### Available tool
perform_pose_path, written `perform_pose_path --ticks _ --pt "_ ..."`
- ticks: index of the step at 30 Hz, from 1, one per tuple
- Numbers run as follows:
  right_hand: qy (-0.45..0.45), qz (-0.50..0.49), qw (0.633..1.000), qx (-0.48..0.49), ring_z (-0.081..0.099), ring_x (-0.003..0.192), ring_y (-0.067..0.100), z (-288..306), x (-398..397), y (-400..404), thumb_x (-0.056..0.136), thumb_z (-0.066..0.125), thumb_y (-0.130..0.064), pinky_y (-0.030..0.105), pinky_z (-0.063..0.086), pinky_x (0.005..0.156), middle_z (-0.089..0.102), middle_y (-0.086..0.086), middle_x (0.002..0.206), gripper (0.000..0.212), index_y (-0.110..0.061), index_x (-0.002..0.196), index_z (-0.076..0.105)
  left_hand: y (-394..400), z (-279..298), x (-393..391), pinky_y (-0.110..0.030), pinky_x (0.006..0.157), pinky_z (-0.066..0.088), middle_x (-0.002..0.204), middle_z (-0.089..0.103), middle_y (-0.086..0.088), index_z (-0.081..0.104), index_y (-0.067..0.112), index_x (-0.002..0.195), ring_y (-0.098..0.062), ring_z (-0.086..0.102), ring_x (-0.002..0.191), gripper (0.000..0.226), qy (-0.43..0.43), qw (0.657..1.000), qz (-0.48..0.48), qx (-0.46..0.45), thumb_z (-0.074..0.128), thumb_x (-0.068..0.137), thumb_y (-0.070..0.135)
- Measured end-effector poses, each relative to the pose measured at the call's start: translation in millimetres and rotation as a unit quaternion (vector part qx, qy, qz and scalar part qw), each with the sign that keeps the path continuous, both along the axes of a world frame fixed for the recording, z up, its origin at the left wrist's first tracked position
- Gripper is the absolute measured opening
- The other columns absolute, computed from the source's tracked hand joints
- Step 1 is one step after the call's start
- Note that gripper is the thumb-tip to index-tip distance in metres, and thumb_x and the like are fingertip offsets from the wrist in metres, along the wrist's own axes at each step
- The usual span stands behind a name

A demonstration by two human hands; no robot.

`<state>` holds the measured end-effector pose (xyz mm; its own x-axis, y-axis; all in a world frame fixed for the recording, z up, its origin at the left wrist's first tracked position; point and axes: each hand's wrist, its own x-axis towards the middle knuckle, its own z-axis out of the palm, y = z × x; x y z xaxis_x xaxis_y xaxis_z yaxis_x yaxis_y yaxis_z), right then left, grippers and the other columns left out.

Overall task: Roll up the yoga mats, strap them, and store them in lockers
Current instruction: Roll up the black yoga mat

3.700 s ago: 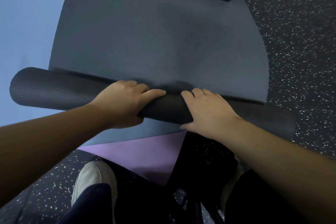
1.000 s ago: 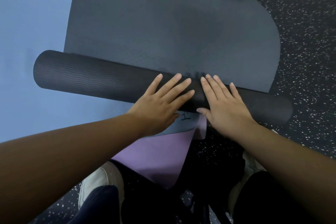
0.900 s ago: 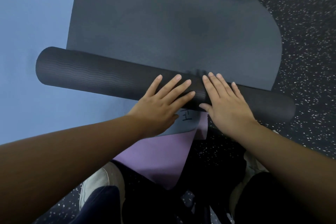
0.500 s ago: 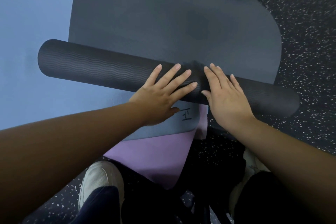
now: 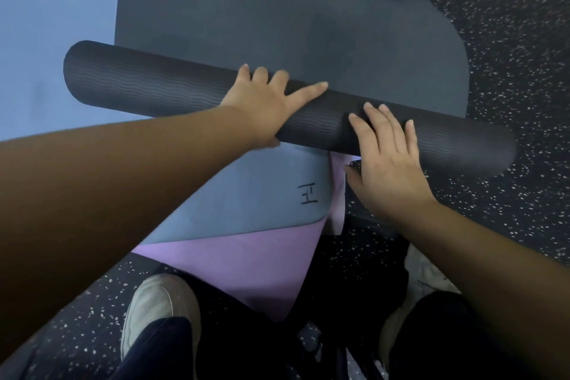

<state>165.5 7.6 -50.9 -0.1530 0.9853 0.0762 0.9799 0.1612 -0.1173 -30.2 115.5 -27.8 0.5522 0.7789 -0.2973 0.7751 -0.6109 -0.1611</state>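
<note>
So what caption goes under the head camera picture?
Both hands, left and right, press a half-rolled dark yoga mat on the floor.

A dark, near-black rubber floor flecked with small white specks [image 5: 509, 40] fills the right side of the view and runs along the bottom, showing again at the lower left beside a pale grey-white shoe [image 5: 157, 302]. The specks are scattered unevenly, denser toward the upper right corner. The light is soft and even, with a cool bluish cast and no hard shadows. No wall, window or furniture shows from this downward angle.
</note>
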Motion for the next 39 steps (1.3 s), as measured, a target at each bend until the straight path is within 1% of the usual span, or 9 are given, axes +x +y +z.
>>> perform_pose_path --ticks 2,4,11,14,21,23,26,33,39 --pt "0.002 0.0 1.0 -0.007 0.031 0.138 0.037 4.1 -2.1 1.7 0.084 0.038 -0.029 0.061 0.02 0.109 0.039 0.02 0.145 0.06 -0.004 0.138 0.04 5.7 3.2 -1.3 -0.049 0.101 0.037 0.134 0.04 -0.015 -0.01 0.043 0.147 -0.036 0.045 0.116 0.106 -0.019 1.0 -0.014 0.003 0.069 0.076 0.049" --pt "-0.004 0.018 1.0 -0.006 0.033 0.136 0.039 6.0 -3.2 2.8 0.083 0.043 -0.027 0.062 0.022 0.108 0.041 0.022 0.143 0.059 -0.004 0.137 0.042 6.9 6.1 -3.4 -0.044 0.09 0.042 0.121 0.046 -0.013 -0.001 0.043 0.146 -0.034 0.051 0.104 0.1 -0.039 0.999 -0.026 0.007 0.068 0.074 0.048" --pt "-0.006 0.064 0.998 0.019 0.038 0.131 0.035 24.0 -2.1 1.6 0.075 0.068 -0.03 0.061 0.02 0.11 0.046 0.019 0.137 0.068 -0.007 0.134 0.043 -0.4 26.3 -13.2 -0.032 0.066 0.035 0.108 0.054 -0.008 0.012 0.042 0.141 -0.03 0.057 0.084 0.084 -0.071 0.995 -0.068 0.016 0.063 0.075 0.045" --pt "-0.008 0.061 0.998 0.025 0.043 0.125 0.032 31.8 -1.2 3.4 0.078 0.059 -0.044 0.056 0.024 0.11 0.049 0.014 0.134 0.068 -0.009 0.133 0.043 -8.3 34.3 -13.4 -0.031 0.063 0.038 0.106 0.055 -0.004 0.01 0.044 0.14 -0.029 0.058 0.081 0.085 -0.081 0.994 -0.077 0.002 0.064 0.073 0.047" --pt "-0.015 0.103 0.989 -0.103 0.055 0.106 0.03 31.6 -4.4 -6.8 0.073 0.047 -0.065 0.041 0.046 0.085 0.058 0.01 0.118 0.078 -0.009 0.127 0.052 -47.4 22.6 -22.8 -0.031 0.061 0.035 0.101 0.06 -0.003 0.014 0.046 0.14 -0.032 0.062 0.081 0.088 -0.091 0.988 -0.122 -0.009 0.065 0.068 0.046" --pt "-0.013 0.123 0.981 -0.151 0.055 0.107 0.029 28.4 -4.5 -9.7 0.073 0.057 -0.065 0.04 0.045 0.087 0.058 0.008 0.118 0.079 -0.011 0.129 0.051 -58.4 17.3 -25.1 -0.03 0.061 0.03 0.105 0.06 -0.003 0.02 0.043 0.146 -0.032 0.063 0.083 0.088 -0.083 0.989 -0.124 -0.015 0.064 0.07 0.047" --pt "-0.005 0.15 0.971 -0.185 0.053 0.108 0.028 26.2 -5.8 -14.7 0.073 0.068 -0.061 0.04 0.043 0.091 0.057 0.008 0.118 0.079 -0.012 0.131 0.05 -71.7 9.4 -28.3 -0.03 0.063 0.032 0.114 0.058 0.003 0.012 0.045 0.146 -0.027 0.062 0.091 0.086 -0.077 0.989 -0.121 -0.043 0.059 0.075 0.051" --pt "0.01 0.171 0.95 -0.261 0.042 0.121 0.015 26.9 -6.9 -18.4 0.08 0.052 -0.069 0.028 0.031 0.098 0.048 -0.003 0.133 0.077 -0.024 0.141 0.034 -79.8 -6.5 -34.2 -0.027 0.07 0.04 0.112 0.056 0.013 0.011 0.054 0.138 -0.016 0.059 0.097 0.083 -0.138 0.973 -0.062 -0.174 0.06 0.072 0.065" --pt "0.01 0.133 0.953 -0.274 0.04 0.124 0.016 28.7 -8.9 -17.4 0.081 0.051 -0.068 0.029 0.028 0.098 0.047 -0.001 0.136 0.077 -0.022 0.139 0.031 -78.6 -23.5 -47.9 -0.032 0.087 0.04 0.125 0.051 0.006 0.021 0.04 0.149 -0.019 0.054 0.107 0.092 -0.157 0.977 -0.079 -0.124 0.041 0.068 0.081"
